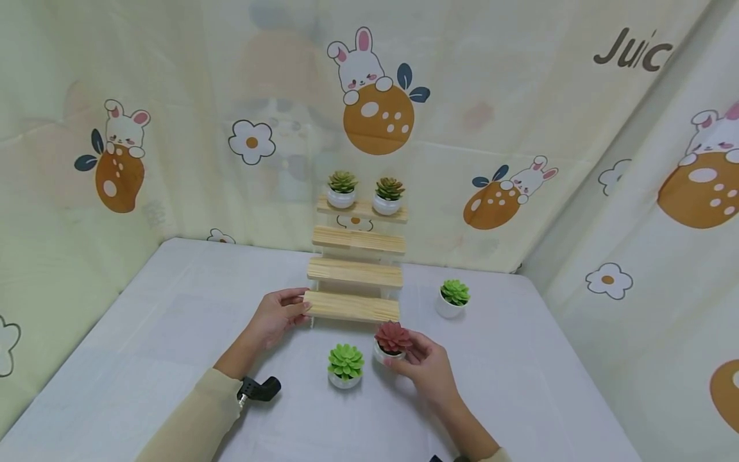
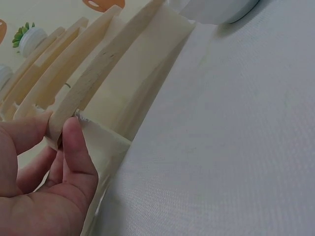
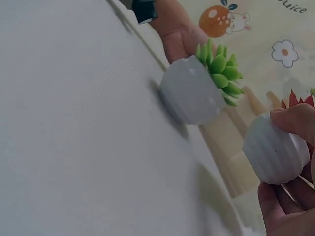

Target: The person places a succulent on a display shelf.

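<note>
red succulent (image 1: 392, 336) in a white pot (image 3: 273, 150), rosette facing up and upright axis nearly vertical, is pinched in a person's right hand (image 1: 430, 367) near the 5 o'clock corner of a wooden stand (image 1: 355, 272), whose long axis runs from 9 to 3 o'clock. the left hand (image 1: 276, 319) pinches the 9 o'clock end of its front slat (image 1: 351, 307). one green succulent (image 1: 346, 360) stands at the red plant's 8 o'clock, another green succulent (image 1: 455, 292) at 2 o'clock. curtain (image 1: 519, 96) lettering at the head view's 2 o'clock reads "juic"; the right wrist view shows "juice."
</note>
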The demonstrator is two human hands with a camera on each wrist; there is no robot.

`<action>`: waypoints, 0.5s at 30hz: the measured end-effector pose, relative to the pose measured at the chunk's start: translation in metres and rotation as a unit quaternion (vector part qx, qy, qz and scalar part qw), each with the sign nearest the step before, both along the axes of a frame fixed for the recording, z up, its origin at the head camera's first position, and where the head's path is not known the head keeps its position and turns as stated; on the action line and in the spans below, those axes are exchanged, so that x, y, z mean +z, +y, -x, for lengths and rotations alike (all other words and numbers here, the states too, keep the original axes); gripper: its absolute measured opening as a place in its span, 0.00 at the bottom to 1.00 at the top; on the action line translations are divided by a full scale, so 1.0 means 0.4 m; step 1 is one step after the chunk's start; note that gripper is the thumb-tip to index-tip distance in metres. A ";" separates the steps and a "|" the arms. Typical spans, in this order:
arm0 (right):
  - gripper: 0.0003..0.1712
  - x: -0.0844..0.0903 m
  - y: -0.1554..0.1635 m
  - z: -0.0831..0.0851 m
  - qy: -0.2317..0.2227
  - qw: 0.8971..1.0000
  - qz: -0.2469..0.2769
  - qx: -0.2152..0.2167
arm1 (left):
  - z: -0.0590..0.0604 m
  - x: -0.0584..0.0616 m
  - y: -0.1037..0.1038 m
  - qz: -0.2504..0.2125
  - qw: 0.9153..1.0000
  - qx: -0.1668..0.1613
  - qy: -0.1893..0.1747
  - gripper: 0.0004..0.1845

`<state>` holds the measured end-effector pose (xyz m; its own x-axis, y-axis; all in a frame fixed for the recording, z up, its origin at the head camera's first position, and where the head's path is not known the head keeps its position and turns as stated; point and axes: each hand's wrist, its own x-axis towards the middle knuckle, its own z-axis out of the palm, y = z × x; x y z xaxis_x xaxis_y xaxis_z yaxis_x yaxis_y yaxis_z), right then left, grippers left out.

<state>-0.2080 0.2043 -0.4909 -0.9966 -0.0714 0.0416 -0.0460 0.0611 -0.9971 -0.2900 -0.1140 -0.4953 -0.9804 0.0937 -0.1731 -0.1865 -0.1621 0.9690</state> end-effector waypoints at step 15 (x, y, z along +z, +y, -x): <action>0.37 0.063 -0.040 0.074 0.033 0.999 -0.006 0.019 | 0.001 -0.001 0.001 -0.008 1.000 -0.002 0.006 0.27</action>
<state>-0.2378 0.1881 -0.4658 -0.9882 -0.1102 0.1060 -0.1141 0.0699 -0.9910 -0.2902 -0.1135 -0.4957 -0.9822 0.1000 -0.1591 -0.1749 -0.1767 0.9686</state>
